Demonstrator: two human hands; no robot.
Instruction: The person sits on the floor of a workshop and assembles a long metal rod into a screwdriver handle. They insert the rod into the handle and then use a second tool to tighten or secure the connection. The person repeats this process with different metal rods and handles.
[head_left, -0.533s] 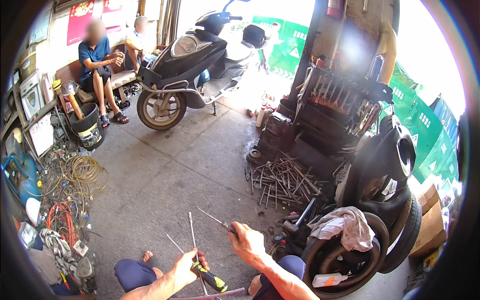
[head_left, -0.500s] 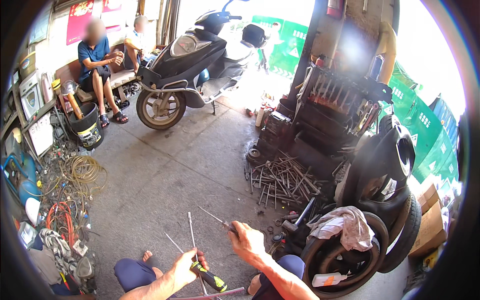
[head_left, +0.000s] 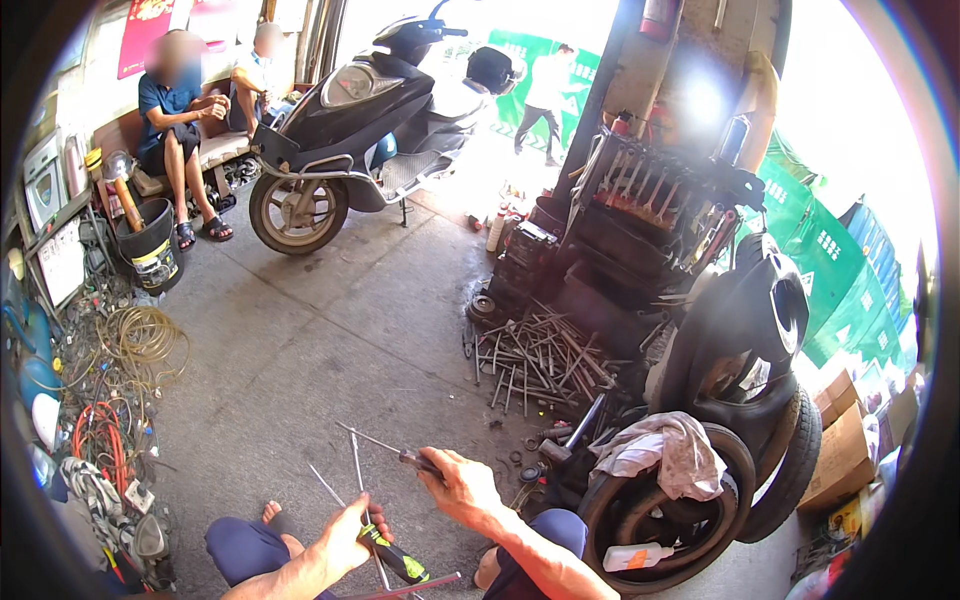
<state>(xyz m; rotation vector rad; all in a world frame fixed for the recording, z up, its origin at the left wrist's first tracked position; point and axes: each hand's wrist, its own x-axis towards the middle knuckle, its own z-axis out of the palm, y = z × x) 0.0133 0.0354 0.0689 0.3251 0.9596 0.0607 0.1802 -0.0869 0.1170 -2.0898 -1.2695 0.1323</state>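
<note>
My left hand is closed around a screwdriver with a green and black handle; its thin shaft points up and left. The same hand grips a long metal rod that crosses the screwdriver. Near the lower edge a metal bar lies across the rod's lower end, like a T-handle. My right hand is closed on the dark handle of a thin-shafted tool, perhaps another screwdriver. Its tip reaches the rod's upper end; whether they touch I cannot tell.
Metal rods lie heaped on the floor beside a tool rack. Tyres with a rag stand at right. A scooter is parked ahead. Hoses and a black bucket line the left; two people sit behind.
My right hand has brought its thin tool leftward, so its tip now meets the rod's top end in the picture. The view has shifted slightly. A person in the background shows more fully.
</note>
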